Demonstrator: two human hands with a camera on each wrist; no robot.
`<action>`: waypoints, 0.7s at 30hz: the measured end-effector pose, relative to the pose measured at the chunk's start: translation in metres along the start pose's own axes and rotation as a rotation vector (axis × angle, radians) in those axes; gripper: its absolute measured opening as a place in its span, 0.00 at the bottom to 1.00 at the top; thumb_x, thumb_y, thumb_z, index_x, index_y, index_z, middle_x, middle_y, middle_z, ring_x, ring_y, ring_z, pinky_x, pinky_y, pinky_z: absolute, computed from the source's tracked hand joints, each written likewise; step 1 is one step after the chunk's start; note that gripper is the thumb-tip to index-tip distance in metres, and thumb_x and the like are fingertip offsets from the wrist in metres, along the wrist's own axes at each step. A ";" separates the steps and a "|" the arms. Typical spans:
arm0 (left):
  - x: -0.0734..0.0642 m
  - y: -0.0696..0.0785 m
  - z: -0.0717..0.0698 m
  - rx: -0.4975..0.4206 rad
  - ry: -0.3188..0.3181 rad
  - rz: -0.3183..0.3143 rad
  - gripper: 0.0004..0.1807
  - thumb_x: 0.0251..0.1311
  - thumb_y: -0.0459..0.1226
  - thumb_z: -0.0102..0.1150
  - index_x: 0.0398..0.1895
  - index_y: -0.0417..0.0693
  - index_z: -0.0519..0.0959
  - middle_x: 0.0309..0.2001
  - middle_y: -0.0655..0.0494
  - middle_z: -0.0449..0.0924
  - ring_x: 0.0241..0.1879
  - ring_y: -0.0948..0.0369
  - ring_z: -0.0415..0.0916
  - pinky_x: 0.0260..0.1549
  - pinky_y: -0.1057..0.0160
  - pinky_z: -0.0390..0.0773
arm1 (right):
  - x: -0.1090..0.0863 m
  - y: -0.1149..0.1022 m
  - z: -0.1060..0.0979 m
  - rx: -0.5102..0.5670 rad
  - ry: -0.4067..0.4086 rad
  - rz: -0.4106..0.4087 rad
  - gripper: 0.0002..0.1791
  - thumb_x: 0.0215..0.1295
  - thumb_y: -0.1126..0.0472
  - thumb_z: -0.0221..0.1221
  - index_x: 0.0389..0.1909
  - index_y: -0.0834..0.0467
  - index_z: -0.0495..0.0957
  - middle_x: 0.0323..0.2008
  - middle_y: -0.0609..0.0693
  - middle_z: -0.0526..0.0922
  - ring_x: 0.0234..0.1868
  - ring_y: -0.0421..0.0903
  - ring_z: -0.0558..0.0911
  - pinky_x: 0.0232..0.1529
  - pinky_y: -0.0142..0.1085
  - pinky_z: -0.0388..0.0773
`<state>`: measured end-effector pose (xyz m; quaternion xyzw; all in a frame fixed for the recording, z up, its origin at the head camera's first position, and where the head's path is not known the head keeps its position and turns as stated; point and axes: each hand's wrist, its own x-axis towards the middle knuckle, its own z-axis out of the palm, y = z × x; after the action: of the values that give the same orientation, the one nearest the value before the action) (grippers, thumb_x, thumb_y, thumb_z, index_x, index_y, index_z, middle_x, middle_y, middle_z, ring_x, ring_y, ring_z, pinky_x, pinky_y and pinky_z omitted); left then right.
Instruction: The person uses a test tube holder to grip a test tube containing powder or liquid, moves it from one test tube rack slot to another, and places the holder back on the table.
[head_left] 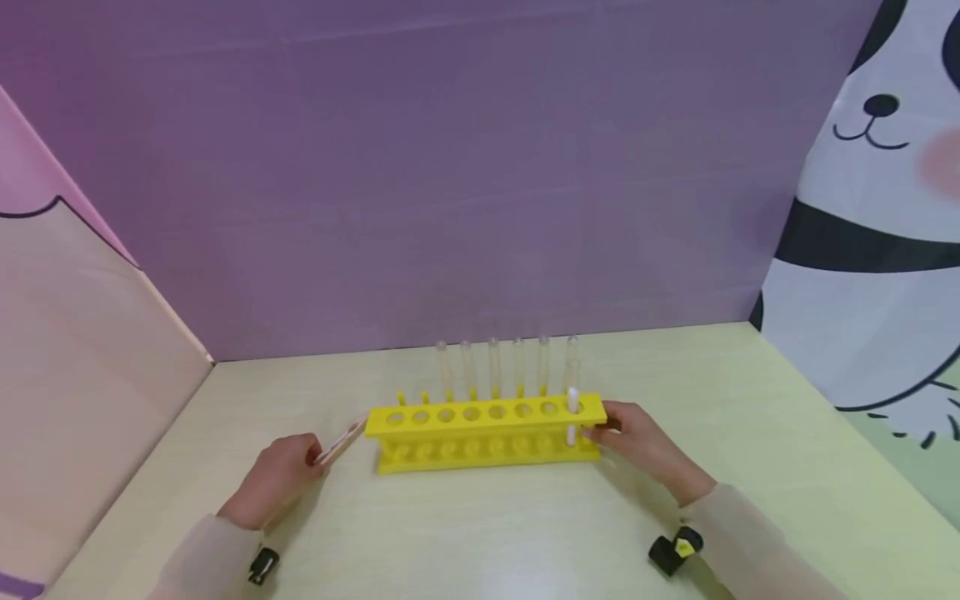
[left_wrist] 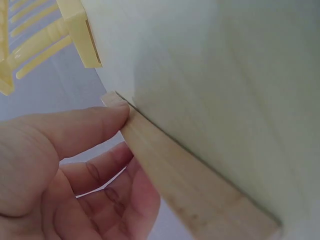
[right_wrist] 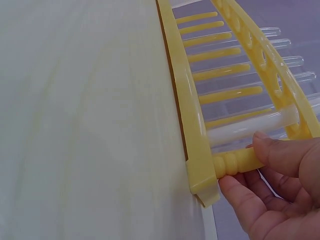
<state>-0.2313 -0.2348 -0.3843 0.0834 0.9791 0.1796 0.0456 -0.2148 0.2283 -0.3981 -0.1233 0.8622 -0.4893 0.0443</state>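
Note:
A yellow test tube rack (head_left: 483, 427) stands mid-table in the head view, with a row of holes along its top bar. My right hand (head_left: 648, 442) is at its right end; in the right wrist view the thumb and fingers grip the ribbed end post (right_wrist: 239, 161). One white tube (head_left: 572, 402) stands upright in the rightmost hole, close beside that hand. Left of the rack, my left hand (head_left: 281, 473) pinches a flat wooden strip (left_wrist: 185, 172) between thumb and fingers. The strip slants toward the rack's left end.
Several clear glass test tubes (head_left: 493, 367) sit upside down on pegs along the rack's back; two pegs (head_left: 412, 398) at the left are bare. The pale table (head_left: 465, 533) meets a purple backdrop (head_left: 465, 183) behind. A panda-printed cloth (head_left: 862, 333) hangs at right.

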 end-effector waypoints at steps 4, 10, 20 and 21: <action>-0.002 -0.002 0.001 0.004 0.000 0.000 0.06 0.51 0.31 0.63 0.29 0.40 0.76 0.23 0.56 0.73 0.23 0.59 0.66 0.25 0.61 0.68 | 0.002 -0.001 0.001 0.003 -0.003 0.004 0.19 0.64 0.65 0.58 0.55 0.68 0.73 0.51 0.59 0.79 0.49 0.51 0.77 0.53 0.46 0.73; -0.003 -0.005 0.000 0.005 -0.002 -0.002 0.07 0.51 0.32 0.65 0.29 0.42 0.75 0.23 0.56 0.72 0.24 0.59 0.66 0.25 0.61 0.68 | 0.003 -0.003 0.002 0.002 -0.010 0.032 0.20 0.64 0.63 0.58 0.55 0.67 0.74 0.51 0.58 0.79 0.49 0.50 0.77 0.52 0.46 0.73; 0.000 0.003 -0.007 -0.001 -0.014 0.005 0.12 0.56 0.39 0.62 0.36 0.39 0.76 0.31 0.51 0.78 0.29 0.55 0.73 0.29 0.55 0.73 | -0.007 0.008 -0.018 -0.034 -0.071 -0.013 0.17 0.63 0.62 0.59 0.50 0.67 0.76 0.48 0.58 0.80 0.49 0.53 0.77 0.49 0.36 0.74; 0.000 0.002 -0.010 0.007 0.008 0.026 0.12 0.56 0.39 0.62 0.37 0.38 0.76 0.31 0.50 0.78 0.30 0.55 0.74 0.30 0.54 0.74 | -0.008 0.008 -0.022 -0.056 -0.067 -0.004 0.16 0.63 0.62 0.59 0.49 0.66 0.76 0.47 0.58 0.80 0.49 0.53 0.78 0.49 0.38 0.75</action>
<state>-0.2321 -0.2361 -0.3742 0.0957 0.9788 0.1770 0.0388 -0.2127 0.2524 -0.3945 -0.1425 0.8734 -0.4606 0.0690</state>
